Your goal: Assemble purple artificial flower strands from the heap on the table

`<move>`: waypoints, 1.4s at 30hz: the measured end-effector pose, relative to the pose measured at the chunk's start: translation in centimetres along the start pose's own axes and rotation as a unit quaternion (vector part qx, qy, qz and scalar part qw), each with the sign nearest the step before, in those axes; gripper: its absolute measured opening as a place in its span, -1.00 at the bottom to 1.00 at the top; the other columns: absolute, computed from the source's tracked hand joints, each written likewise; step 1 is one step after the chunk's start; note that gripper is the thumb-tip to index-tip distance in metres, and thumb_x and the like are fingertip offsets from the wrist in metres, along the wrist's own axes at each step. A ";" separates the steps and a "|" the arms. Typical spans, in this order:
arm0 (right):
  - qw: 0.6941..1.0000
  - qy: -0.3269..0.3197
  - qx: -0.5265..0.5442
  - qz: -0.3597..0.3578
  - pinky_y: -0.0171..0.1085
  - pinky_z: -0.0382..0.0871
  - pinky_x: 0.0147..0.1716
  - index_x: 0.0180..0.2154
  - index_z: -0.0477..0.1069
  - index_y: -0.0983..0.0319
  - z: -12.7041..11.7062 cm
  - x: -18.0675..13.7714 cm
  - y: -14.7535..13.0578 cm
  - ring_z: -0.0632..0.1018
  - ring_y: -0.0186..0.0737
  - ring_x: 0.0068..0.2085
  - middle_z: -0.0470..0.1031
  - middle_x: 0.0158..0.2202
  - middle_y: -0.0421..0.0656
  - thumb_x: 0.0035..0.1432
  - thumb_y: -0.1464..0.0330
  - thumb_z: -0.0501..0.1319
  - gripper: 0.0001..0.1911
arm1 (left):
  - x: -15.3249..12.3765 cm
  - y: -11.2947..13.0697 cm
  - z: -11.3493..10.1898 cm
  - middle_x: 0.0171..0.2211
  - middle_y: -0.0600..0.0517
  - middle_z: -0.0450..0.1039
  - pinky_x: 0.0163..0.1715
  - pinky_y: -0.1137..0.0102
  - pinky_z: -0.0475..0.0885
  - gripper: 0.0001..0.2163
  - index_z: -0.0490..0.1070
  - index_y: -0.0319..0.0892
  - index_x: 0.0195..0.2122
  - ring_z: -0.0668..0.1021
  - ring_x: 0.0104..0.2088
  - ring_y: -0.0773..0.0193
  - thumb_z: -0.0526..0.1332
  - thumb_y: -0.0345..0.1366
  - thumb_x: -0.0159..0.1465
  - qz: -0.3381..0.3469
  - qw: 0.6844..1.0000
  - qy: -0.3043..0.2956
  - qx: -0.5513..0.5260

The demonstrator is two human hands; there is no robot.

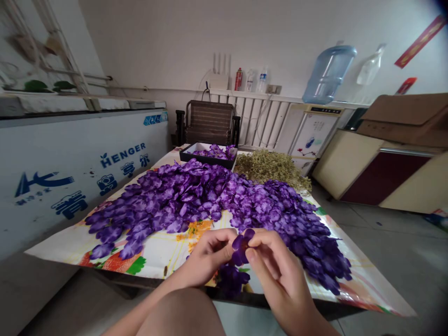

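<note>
The left hand (210, 255) and right hand (280, 263) pinch a purple flower (240, 249) over the near side of the table (157, 254); its long axis slants up rightward, apparently facing right.

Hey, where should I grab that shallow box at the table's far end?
Probably the left wall of the shallow box, coming from the left: its rim stands exposed there, while purple petals crowd the front and dried sprigs the right.

Purple flowers (182, 191), yellow-green sprigs (273, 169), white tablecloth (159, 249) with red-and-green print
</note>
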State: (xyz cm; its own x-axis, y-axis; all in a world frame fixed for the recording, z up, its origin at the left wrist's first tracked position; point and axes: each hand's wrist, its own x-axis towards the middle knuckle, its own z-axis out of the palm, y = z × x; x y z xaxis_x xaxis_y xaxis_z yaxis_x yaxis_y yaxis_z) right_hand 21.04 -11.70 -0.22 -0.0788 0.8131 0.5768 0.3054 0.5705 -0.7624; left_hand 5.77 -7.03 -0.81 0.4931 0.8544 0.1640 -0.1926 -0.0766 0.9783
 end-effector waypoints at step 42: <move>0.901 0.061 0.318 0.287 -0.29 0.41 -0.51 -0.40 0.22 0.18 1.9 1.1 3.3 0.47 -0.31 -0.50 0.36 -0.48 -0.27 0.13 0.09 0.20 -0.68 | -0.3 0.7 -0.8 -0.41 0.05 0.39 -0.31 0.43 0.32 -0.79 0.39 -0.23 -0.29 0.44 -0.37 0.33 0.19 -0.16 0.28 -0.027 0.999 -0.037 0.008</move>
State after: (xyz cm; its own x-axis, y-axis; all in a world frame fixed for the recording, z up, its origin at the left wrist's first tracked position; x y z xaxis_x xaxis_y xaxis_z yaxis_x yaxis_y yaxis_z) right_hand 20.15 -8.72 -2.64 0.0365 0.9988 0.0311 -0.3472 0.0419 -0.9369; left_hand 4.83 -6.97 -0.24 0.5640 0.8171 0.1195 -0.1509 -0.0402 0.9877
